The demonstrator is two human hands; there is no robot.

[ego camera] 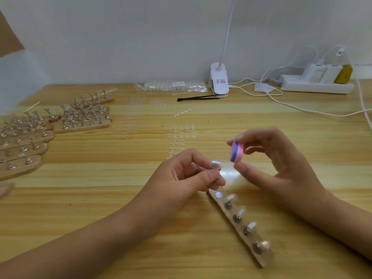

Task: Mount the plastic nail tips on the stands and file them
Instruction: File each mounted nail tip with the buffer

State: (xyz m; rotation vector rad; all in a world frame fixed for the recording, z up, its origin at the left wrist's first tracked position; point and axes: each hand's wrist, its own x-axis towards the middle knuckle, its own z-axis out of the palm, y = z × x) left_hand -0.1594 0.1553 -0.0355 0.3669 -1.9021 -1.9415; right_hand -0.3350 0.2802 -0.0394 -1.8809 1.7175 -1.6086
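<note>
Well, your left hand [187, 174] pinches one nail tip [215, 164] between the thumb and the first finger. The tip is held up in the air, over the table [100, 198], and it pokes out to the right of your fingers. Whatever is under the tip is hidden by your fingers, so I cannot tell if it sits on a little stand.

Your right hand [277, 158] grips the file block [237, 152], with a finger on top and the thumb below. The block stands almost upright, leaning a bit. Its purple side faces left, toward the tip.

This is the part that matters: the file is just to the right of the tip and a little higher. They are very near, but I see a small gap between them. So I think the filing stroke comes next, with the right hand bringing the purple side down onto the tip's edge.

The tip looks small, pale and shiny, with a rounded top. It may slip if you press hard.

Just below your hands lies the wooden strip [263, 258]. Four of its stands hold tips, and the spot nearest your left hand shows only a shiny dot [218, 195].
</note>
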